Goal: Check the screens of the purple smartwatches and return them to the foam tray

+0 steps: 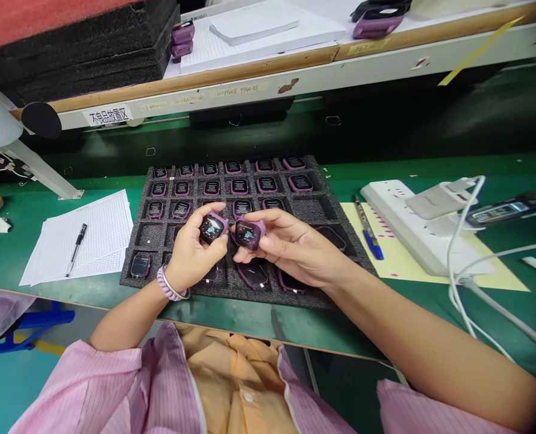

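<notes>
Above a dark foam tray (311, 211), my left hand (196, 250) grips a purple-cased watch (212, 228) between thumb and fingers, its screen lit. Close beside it on the right, my right hand (290, 247) holds a second purple watch (249, 233), also with a lit face. The two watches are side by side, nearly touching. Several similar watches sit in the tray's compartments, those in the back rows showing lines of text. My hands hide some of the middle and front compartments.
Papers (100, 235) with a black pen (76, 250) lie left. A white power strip (412, 223) with cables, a blue pen (373, 241) and yellow paper are right. A shelf (250, 78) crosses behind, holding black foam (91, 54), papers and purple watches. A lamp arm (42, 169) stands left.
</notes>
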